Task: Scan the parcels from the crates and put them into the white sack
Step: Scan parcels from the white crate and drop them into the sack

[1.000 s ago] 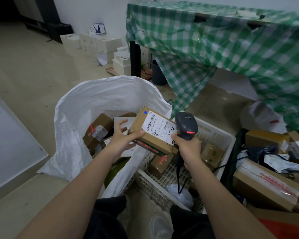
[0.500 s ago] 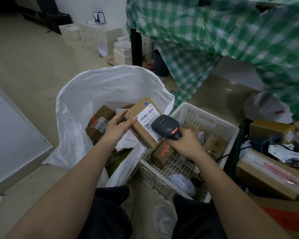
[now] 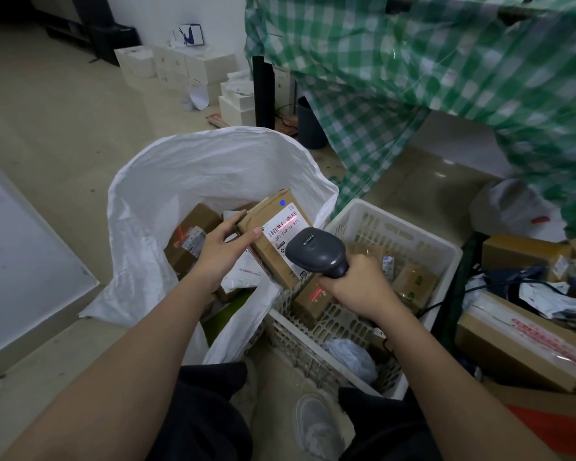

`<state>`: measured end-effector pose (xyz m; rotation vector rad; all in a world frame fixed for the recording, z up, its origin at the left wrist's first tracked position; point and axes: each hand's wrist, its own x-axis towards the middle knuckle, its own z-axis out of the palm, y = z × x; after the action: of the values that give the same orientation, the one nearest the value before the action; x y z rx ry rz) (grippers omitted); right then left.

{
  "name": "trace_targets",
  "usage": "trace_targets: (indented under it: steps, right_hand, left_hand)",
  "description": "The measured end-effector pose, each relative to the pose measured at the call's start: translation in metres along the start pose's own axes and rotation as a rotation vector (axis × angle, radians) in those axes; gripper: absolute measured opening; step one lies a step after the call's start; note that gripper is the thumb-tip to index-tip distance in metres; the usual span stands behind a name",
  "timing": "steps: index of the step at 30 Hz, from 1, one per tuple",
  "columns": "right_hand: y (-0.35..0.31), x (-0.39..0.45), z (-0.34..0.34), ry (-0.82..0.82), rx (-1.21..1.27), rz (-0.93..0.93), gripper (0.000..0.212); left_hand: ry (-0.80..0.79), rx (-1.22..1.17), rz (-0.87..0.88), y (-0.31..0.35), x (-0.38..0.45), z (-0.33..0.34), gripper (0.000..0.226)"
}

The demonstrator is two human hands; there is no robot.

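I saw the left hand gripping the cardboard parcel over the white sack; right hand wrapped round the scanner, aimed at its label beside the crate.

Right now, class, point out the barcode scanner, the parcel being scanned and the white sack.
barcode scanner (image 3: pixel 315 252), head view, top of its head
parcel (image 3: pixel 273 257), head view, bare cardboard face
white sack (image 3: pixel 193 171), head view, inner back wall

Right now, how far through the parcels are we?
Done: several boxes already lie in the white sack. In hand: the left hand holds a labelled box over the sack while the right hand aims the scanner at its barcode. Left: more parcels in the white crate.
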<state>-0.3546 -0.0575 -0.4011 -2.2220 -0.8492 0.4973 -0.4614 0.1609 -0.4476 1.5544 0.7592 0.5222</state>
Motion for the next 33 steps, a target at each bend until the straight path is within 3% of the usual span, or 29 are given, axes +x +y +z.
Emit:
trace_targets:
  steps: [3, 9, 15, 23, 29, 33]
  right_hand:
    - [0.001, 0.001, -0.001, 0.009, -0.016, 0.002, 0.027]
    - [-0.002, 0.007, 0.005, 0.078, 0.128, 0.017, 0.027]
    - [0.0, 0.03, 0.018, 0.244, 0.252, 0.106, 0.026]
    - [0.009, 0.056, 0.035, 0.263, 0.258, 0.212, 0.021]
    - [0.02, 0.073, 0.04, 0.267, 0.287, 0.242, 0.026]
    - [0.031, 0.07, 0.03, 0.243, 0.295, 0.268, 0.031]
  left_hand:
    - [0.003, -0.007, 0.007, 0.0, -0.001, -0.001, 0.066]
    - [0.047, -0.07, 0.023, 0.004, -0.004, -0.008, 0.046]
    - [0.32, -0.265, 0.034, 0.015, -0.007, -0.032, 0.056]
    - [0.473, -0.009, -0.08, -0.017, 0.029, -0.041, 0.066]
    - [0.342, 0.098, -0.207, -0.018, 0.075, -0.024, 0.092]
    - [0.137, 0.074, -0.07, -0.012, 0.057, 0.011, 0.057]
